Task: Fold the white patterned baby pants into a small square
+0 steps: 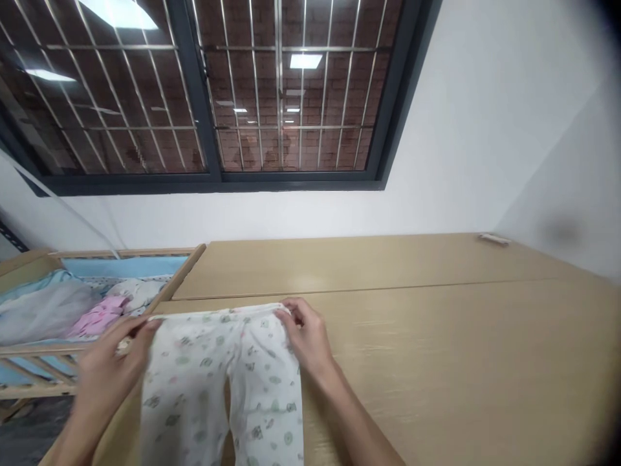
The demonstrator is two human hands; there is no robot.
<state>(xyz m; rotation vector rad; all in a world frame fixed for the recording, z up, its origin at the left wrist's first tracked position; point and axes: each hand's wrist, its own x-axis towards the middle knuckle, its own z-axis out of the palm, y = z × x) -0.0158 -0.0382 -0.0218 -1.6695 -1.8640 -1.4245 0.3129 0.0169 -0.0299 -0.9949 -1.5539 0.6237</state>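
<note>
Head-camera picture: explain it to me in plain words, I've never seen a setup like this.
There is no machine. The left hand and right hand are bare and belong to the person wearing the camera on their head, looking forward and down. They hold white printed pants by the waistband's two ends, legs toward the wearer. Below is a wood-toned tabletop; the small pale object at its far right is too small to identify. Left stands a wooden crib containing pink cloth.
</note>
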